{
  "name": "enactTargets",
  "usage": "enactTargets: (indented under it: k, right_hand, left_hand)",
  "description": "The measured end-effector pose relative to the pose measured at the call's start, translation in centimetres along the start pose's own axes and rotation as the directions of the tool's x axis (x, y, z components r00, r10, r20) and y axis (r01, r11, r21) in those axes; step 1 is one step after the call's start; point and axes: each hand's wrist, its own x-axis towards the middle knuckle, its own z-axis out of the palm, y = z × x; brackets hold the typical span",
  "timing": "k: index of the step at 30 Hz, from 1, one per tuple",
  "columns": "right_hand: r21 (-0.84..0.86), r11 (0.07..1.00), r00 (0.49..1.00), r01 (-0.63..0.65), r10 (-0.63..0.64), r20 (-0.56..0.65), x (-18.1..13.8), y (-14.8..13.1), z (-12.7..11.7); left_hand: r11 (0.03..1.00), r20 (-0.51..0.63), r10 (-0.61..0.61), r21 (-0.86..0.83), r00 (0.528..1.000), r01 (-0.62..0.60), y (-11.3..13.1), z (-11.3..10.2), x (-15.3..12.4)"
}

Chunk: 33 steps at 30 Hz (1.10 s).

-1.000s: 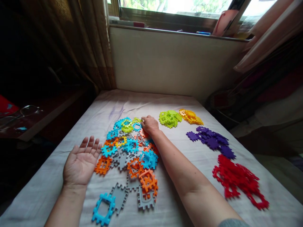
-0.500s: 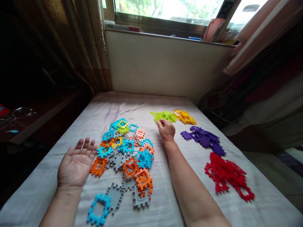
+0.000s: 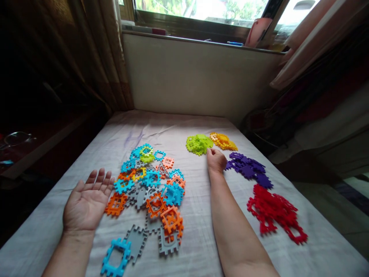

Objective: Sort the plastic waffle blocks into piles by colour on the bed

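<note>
My left hand (image 3: 88, 206) lies palm up with fingers stretched out, beside an orange square building tile (image 3: 115, 204) at the left edge of a mixed pile. That pile holds blue tiles (image 3: 173, 193), grey tiles (image 3: 137, 241), more orange ones and a few lime and yellow ones. My right hand (image 3: 216, 161) is closed between the lime green tile pile (image 3: 199, 144) and the purple tile pile (image 3: 248, 168). Its curled fingers hide whatever may be in them.
A yellow tile pile (image 3: 224, 141) sits at the back right, and a red tile pile (image 3: 275, 211) lies nearer on the right. All rest on a pale cloth-covered surface (image 3: 198, 246). A low wall (image 3: 198, 77) with a window sill stands behind; a curtain (image 3: 98, 57) hangs left.
My right hand has moved right, from the front of the lime pile toward the purple pile. The lime pile looks more gathered. My left hand stays open.
</note>
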Motion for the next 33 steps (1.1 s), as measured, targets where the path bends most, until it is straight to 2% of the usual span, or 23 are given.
enactTargets:
  k: [5,11,16,19,21,23,26,29,31,33]
  right_hand:
    - [-0.017,0.999,0.999,0.047,-0.047,-0.003,-0.2,0.1,0.0]
    - [0.011,0.998,0.998,0.058,-0.058,0.004,-1.0,-0.6,-0.5]
    - [0.062,0.981,0.982,0.182,-0.185,0.044,-2.1,-1.9,-0.5]
    - [0.102,0.949,0.943,0.299,-0.31,0.119,-3.4,-3.4,-0.3]
    - [0.137,0.907,0.886,0.397,-0.418,0.201,-4.8,-4.9,0.0]
    - [0.177,0.844,0.792,0.507,-0.537,0.292,-6.3,-6.6,0.4]
    - [0.219,0.705,0.593,0.674,-0.694,0.408,-8.5,-9.2,1.3]
    - [0.212,0.564,0.413,0.798,-0.769,0.488,-9.8,-11.4,2.0]
    - [0.182,0.498,0.343,0.848,-0.777,0.529,-10.3,-12.5,2.3]
    - [0.148,0.456,0.307,0.878,-0.772,0.557,-10.4,-13.0,2.4]
  left_hand:
    - [1.0,0.004,0.005,0.003,1.0,-0.005,-0.1,0.0,0.1]
    - [1.0,-0.059,-0.006,0.016,0.998,0.007,0.1,0.8,-0.7]
    - [0.999,-0.083,-0.03,-0.018,0.996,0.028,0.2,1.2,-0.9]
    - [0.999,-0.077,-0.034,-0.031,0.996,0.032,0.2,1.1,-0.8]
    - [0.999,-0.075,-0.033,-0.034,0.997,0.031,0.2,1.1,-0.9]
    - [0.999,-0.076,-0.034,-0.038,0.997,0.031,0.2,1.1,-0.9]
    - [0.998,-0.083,-0.033,-0.05,0.996,0.029,0.2,0.9,-0.7]
    - [0.998,-0.065,-0.035,-0.059,0.997,0.031,0.1,0.6,-0.3]
    - [0.997,-0.037,-0.037,-0.062,0.999,0.034,0.0,0.3,-0.1]
    - [0.997,-0.02,-0.037,-0.066,0.999,0.036,-0.1,0.1,0.1]
